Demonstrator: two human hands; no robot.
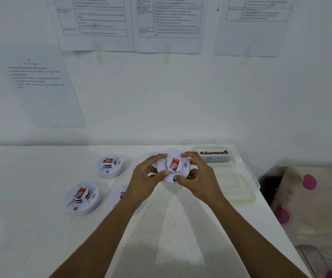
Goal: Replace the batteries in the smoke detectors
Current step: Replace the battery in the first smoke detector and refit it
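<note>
Smoke detector (173, 167) held sticker-up, centred between the hands. Left hand (148, 175) and right hand (198, 176) each pinch opposite sides of its rim. Round body, so no long axis. Battery tub (215, 157) lies just beyond the right hand, the nearer one.

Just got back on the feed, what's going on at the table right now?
A person grips one smoke detector by its rim with the left hand and the right hand, label side up, just above the white table. Its housing looks closed. Two more detectors, a far detector and a near detector, lie to the left. A clear container of batteries sits open at the back right, with its lid lying in front of it.
</note>
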